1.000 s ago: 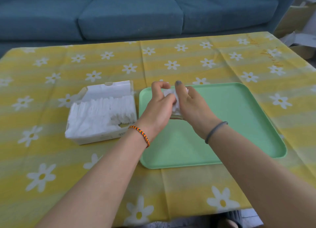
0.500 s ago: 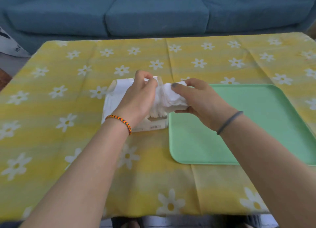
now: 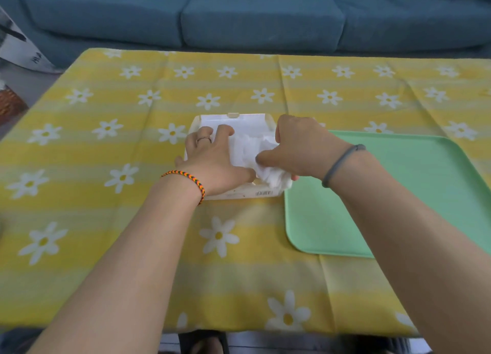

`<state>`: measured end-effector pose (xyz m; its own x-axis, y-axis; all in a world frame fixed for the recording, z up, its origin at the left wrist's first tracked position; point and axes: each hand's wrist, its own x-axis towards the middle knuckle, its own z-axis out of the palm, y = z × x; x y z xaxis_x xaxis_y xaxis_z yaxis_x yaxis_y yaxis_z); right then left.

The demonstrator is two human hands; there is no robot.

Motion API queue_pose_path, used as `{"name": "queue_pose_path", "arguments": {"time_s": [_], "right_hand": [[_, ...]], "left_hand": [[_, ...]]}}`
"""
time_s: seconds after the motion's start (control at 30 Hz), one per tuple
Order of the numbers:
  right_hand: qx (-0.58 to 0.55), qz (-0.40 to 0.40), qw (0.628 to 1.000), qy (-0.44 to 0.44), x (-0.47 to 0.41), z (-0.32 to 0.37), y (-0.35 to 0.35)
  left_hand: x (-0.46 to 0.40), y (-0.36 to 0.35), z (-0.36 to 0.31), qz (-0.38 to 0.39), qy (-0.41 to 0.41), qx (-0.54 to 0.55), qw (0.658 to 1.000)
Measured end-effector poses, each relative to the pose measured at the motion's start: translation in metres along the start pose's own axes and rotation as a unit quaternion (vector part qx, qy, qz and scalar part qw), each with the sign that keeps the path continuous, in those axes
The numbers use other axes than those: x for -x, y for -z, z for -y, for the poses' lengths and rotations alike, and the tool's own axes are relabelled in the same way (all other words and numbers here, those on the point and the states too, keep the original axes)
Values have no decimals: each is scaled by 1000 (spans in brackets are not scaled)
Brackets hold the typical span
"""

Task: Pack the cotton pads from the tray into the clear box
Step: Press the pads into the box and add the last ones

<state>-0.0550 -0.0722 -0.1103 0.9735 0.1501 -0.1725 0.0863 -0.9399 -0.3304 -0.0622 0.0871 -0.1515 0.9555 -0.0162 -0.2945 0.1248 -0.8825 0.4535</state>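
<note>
The clear box (image 3: pixel 236 118) sits mid-table, its lid standing up at the back, packed with white cotton pads (image 3: pixel 249 146). My left hand (image 3: pixel 212 159) lies flat over the pads on the box's left side, pressing on them. My right hand (image 3: pixel 297 149) grips a bunch of cotton pads (image 3: pixel 276 177) at the box's front right corner, where they spill over the rim. The green tray (image 3: pixel 398 189) lies just right of the box, and what shows of it has no pads on it.
A yellow tablecloth with white daisies (image 3: pixel 132 221) covers the table. A blue sofa (image 3: pixel 260 13) runs along the far side. A paper bag (image 3: pixel 18 51) and a wicker basket (image 3: pixel 9 105) stand off the table's left edge.
Both hands carried the bunch of pads from the tray leftward to the box and lowered onto it. My left hand went from pinching the pads to lying flat on those in the box.
</note>
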Motion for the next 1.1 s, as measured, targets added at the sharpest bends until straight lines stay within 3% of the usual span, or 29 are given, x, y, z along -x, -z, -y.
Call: {"name": "queue_pose_path", "arguments": {"time_s": [0.17,0.3,0.47,0.67,0.87,1.1], "right_hand": [[48,-17,998,23,-8,11,-8],[43,-26,999,21,-10,12,-12],[65,8,997,35,-8,12,-9],[80,26,996,33,-6,16,-6],[21,65,998,-3,-6,17,-4],[-128,103,984,-72,-1,17,10]], "left_hand": [[0,12,4,5,-15,105,994],[7,19,6,11,-38,115,993],[13,25,4,92,-47,121,987],[12,18,0,110,-48,120,986],[6,11,-2,89,-62,75,991],[6,8,-7,84,-66,-4,994]]}}
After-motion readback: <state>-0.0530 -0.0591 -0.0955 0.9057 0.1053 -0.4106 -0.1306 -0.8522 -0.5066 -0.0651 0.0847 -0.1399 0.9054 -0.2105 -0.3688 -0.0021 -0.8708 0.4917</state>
